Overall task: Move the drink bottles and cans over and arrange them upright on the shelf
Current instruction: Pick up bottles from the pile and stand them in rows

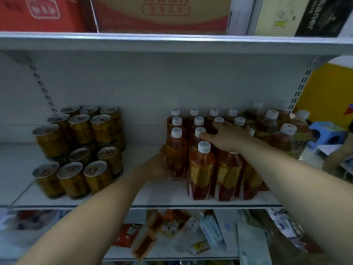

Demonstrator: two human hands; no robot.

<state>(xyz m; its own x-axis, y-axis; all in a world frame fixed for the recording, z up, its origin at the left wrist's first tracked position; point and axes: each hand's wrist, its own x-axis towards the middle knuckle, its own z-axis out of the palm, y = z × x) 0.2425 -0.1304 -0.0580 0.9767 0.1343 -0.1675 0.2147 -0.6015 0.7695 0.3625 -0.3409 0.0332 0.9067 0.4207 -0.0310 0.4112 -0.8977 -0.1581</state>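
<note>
Shelf (152, 197): upright bottles (228, 171) at right, cans (78, 148) at left.
Left hand (159, 165) grips front-left bottle (175, 157); right hand (227, 137) flat, fingers extended over the caps.

White metal shelf (162, 195), cardboard boxes (162, 14) above, perhaps a blue stool (324, 131) at right.

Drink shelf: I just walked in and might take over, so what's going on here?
A person is stocking the shelf. Their left hand grips a white-capped amber bottle at the left edge of the bottle group; the right hand rests open on caps farther back. To the left, gold cans stand stacked.
</note>
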